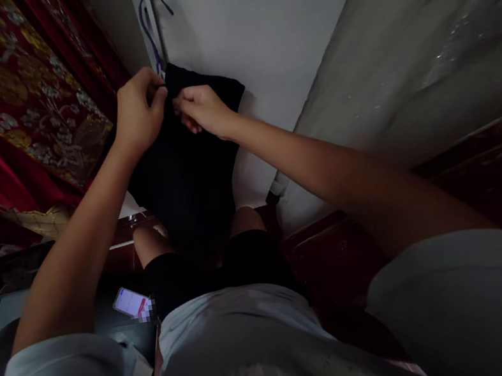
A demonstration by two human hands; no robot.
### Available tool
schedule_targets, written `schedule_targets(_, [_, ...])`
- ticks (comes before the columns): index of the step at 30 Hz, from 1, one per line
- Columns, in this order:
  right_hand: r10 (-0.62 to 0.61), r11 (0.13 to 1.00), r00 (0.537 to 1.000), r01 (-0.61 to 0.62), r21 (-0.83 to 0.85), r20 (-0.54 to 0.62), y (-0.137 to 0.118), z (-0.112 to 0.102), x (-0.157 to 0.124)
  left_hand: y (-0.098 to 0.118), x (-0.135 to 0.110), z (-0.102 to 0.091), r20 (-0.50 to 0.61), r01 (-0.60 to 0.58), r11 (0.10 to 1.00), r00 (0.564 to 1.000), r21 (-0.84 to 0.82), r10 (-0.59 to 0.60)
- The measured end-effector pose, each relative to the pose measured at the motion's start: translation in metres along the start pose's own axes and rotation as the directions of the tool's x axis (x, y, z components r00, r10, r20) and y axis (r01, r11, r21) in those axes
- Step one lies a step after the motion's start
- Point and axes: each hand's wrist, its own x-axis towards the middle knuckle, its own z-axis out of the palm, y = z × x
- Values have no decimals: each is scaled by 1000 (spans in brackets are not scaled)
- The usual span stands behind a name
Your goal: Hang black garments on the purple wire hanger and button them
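A black garment (184, 180), which looks like a shirt, hangs against a pale surface in front of me. Above its top edge rises a dark purple hook (150, 40), like that of a clothes hanger, beside a narrow vertical edge. My left hand (139, 109) is closed at the top of the garment, thumb and fingertips pinching the dark cloth. Just to its right and slightly lower, my right hand (204, 110) also pinches the cloth, with its lower fingers curled. In the dim light the exact part of the garment between my fingertips is hard to make out.
Red drapery with gold and silver patterns (11, 94) hangs on the left. To the right stands a large object under a translucent plastic cover (358, 78). A lit phone (131, 302) lies on a dark surface low on the left, near my legs.
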Motion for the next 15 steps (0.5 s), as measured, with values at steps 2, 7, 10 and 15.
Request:
schedule_targets(2, [-15,1000,1000,15,-16,-8,8,-3,-2,-1,-3,11,-71,40,999,997,-33,-42])
schedule_targets(7, [37,978,995,-18,-210,88,47,-7,-17,10,-3,16,-302,32,998,953,60,-12])
schedule_targets(10, [157,959,977,-115,-258,147,67,-5,-30,-3,1,-9,-475,52,995,880,85,-6])
schedule_targets(15, [134,959,958,-61,-278,252,70,-1,-42,-65,-39,-61,-519,437,873,809,216,-277])
